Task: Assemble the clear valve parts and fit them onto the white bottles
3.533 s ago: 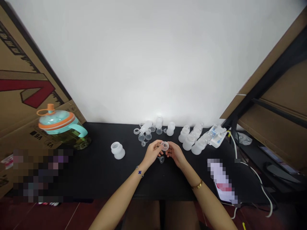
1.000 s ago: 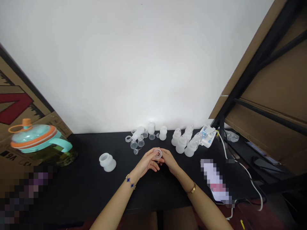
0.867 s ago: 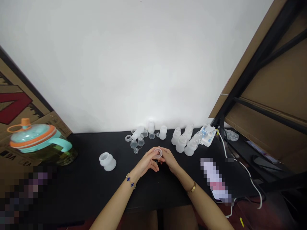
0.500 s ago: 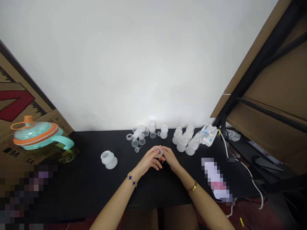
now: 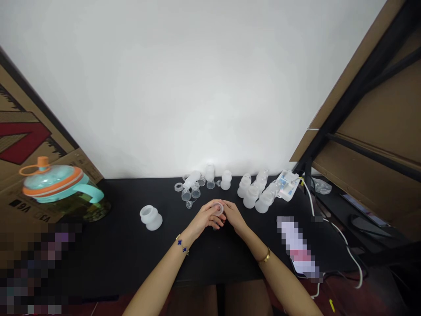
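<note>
Close together over the middle of the table, my left hand and my right hand both grip a translucent bottle collar ring. Its round opening faces up. A small clear piece, perhaps a nipple, shows under the left fingers; most of it is hidden. To the left, a wide-necked white baby bottle body stands uncapped. Behind my hands lie loose collar rings, clear caps and a nipple. Several assembled baby bottles stand to the right.
A large teal and orange lidded jug stands at the far left by a cardboard box. On the right are a phone, a white power strip and a trailing white cable. A black metal frame rises at the right.
My left fingers have curled in further under the ring, and a clear bit now shows below them. The whole view has shifted slightly; the other things stay put.
</note>
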`<state>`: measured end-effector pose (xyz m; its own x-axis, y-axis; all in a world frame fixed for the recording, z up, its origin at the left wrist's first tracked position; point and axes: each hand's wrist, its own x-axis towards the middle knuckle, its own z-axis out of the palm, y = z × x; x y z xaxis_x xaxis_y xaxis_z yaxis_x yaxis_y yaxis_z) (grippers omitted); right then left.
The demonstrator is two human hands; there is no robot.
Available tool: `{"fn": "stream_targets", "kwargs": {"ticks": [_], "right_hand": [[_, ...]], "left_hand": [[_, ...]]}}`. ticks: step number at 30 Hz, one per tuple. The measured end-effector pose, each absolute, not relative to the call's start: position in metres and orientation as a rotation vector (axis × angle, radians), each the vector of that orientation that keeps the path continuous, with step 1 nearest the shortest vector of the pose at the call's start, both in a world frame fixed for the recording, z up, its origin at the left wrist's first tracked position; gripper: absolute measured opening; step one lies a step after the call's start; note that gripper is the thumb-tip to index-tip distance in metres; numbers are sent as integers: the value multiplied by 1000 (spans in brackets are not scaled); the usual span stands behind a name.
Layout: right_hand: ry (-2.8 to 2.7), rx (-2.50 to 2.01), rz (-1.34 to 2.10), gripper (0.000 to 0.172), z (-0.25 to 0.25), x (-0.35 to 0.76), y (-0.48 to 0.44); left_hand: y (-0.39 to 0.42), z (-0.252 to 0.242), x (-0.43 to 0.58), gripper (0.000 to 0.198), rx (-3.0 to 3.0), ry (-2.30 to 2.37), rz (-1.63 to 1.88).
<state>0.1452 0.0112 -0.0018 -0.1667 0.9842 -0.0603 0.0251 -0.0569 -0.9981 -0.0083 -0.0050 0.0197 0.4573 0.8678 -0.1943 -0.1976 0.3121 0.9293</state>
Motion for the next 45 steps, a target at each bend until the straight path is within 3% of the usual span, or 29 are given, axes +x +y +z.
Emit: {"fn": "stream_targets", "kwargs": {"ticks": [45], "right_hand": [[-1353, -1185, 1311, 55, -7, 145, 14]], "left_hand": [[-2, 15, -3, 57, 1046, 832, 818]]}}
